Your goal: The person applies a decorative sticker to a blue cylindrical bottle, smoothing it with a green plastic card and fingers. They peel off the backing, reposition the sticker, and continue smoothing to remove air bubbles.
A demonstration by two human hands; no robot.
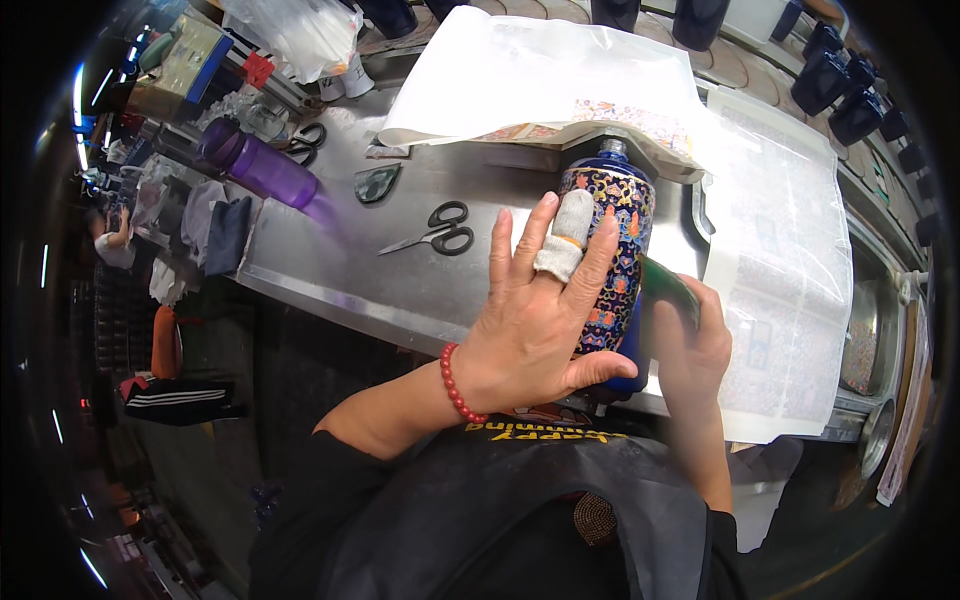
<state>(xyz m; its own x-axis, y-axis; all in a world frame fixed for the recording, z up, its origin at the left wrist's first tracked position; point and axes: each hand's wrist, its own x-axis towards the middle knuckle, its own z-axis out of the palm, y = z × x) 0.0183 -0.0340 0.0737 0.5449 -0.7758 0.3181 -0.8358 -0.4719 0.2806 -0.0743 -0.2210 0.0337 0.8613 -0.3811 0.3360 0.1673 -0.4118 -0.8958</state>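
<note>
A dark blue glass bottle (634, 300) with a colourful floral pattern lies before me on the metal table, its bare threaded neck pointing away. My left hand (540, 315) rests spread across the bottle's left side, fingers apart, not wrapped around it. A white knitted finger cover (574, 225) with an orange band sits on one of its fingers. On the bottle's right, my right hand (697, 337) grips a green flat scraper (671, 289), whose edge meets the patterned side. That hand is blurred by motion, and its grip is partly hidden.
Black-handled scissors (448, 230) and a dark green flat piece (377, 183) lie left on the metal table (322, 247). Beyond are a purple bottle (259, 165) and more scissors (306, 142). White sheets (547, 67) cover the back and right. Blue vessels (823, 81) stand upper right.
</note>
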